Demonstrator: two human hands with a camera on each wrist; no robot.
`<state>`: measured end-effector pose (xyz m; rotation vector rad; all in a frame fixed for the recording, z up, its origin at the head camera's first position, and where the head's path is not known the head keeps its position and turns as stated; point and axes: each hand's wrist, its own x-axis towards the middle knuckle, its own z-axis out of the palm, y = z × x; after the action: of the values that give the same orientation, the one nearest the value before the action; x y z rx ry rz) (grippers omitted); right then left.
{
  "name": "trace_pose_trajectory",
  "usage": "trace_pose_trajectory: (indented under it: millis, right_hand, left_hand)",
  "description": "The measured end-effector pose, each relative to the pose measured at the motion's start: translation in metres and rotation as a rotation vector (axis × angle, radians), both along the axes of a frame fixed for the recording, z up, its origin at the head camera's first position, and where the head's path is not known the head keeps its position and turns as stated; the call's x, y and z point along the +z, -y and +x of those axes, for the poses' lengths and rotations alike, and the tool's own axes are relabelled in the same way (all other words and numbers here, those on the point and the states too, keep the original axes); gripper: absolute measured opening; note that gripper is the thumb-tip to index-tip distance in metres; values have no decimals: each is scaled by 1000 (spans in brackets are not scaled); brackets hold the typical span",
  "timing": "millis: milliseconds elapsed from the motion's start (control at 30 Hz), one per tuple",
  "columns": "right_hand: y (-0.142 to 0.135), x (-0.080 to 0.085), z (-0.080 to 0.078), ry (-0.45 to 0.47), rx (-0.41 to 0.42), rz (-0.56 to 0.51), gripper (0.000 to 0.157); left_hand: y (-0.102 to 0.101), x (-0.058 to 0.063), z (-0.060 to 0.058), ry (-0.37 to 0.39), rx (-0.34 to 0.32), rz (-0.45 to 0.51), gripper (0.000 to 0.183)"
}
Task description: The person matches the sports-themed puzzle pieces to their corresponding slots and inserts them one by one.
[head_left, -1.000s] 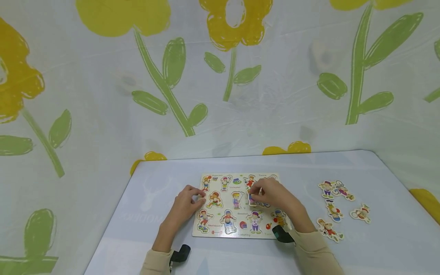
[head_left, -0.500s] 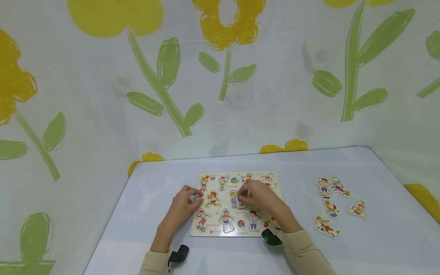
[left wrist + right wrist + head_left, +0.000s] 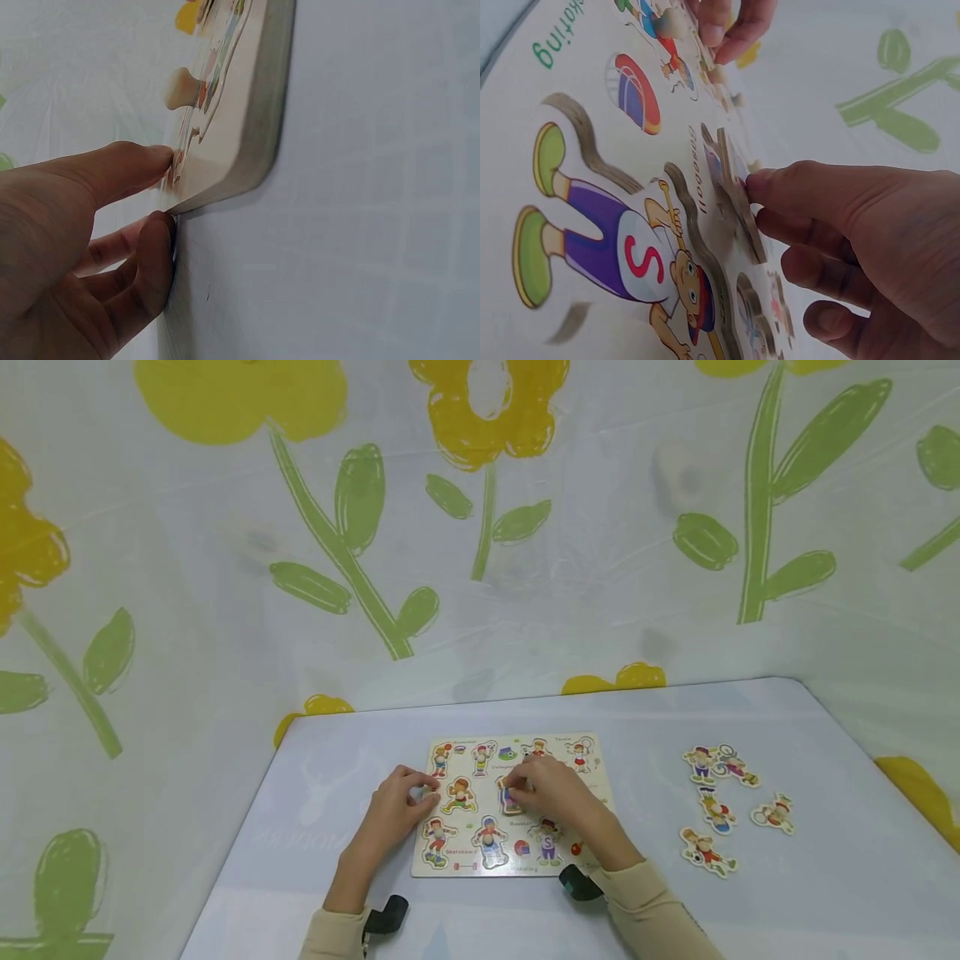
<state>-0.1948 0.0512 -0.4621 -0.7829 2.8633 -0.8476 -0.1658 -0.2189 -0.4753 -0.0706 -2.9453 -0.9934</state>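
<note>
A wooden peg puzzle board [image 3: 420, 850] printed with sports figures lies flat on the table. My right hand [image 3: 555, 789] pinches a puzzle piece [image 3: 739, 199] between thumb and fingers, over the middle row. The piece sits tilted above the board's face, and its knob is hidden by the fingertips. At the board's left edge my left hand [image 3: 393, 806] holds the rim, one digit on the face and curled fingers at the edge. A seated puzzle piece of a runner [image 3: 458, 795] is close to it. The baseball figure's recess [image 3: 622, 247] shows in the right wrist view.
Several loose puzzle pieces lie to the right of the board, including a soccer player [image 3: 707, 852], a piece with a racket [image 3: 775, 814] and a piece in a purple outfit [image 3: 702, 763]. A flowered cloth [image 3: 465, 610] hangs behind the table [image 3: 330, 835].
My right hand has carried the puzzle piece leftward, from the right part of the middle row to the board's centre, and lowered it there. My left hand has stayed at the board's left edge.
</note>
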Motion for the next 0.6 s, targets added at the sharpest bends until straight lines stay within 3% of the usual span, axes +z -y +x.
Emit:
trace_pose_trajectory:
  millis: [200, 600]
  right_hand:
    - [3, -2, 1, -33, -3, 2, 12]
    - [6, -3, 4, -1, -33, 32, 13]
  left_hand:
    - [0, 1, 0, 0, 2, 5, 20]
    - [0, 0, 1, -1, -1, 11, 19]
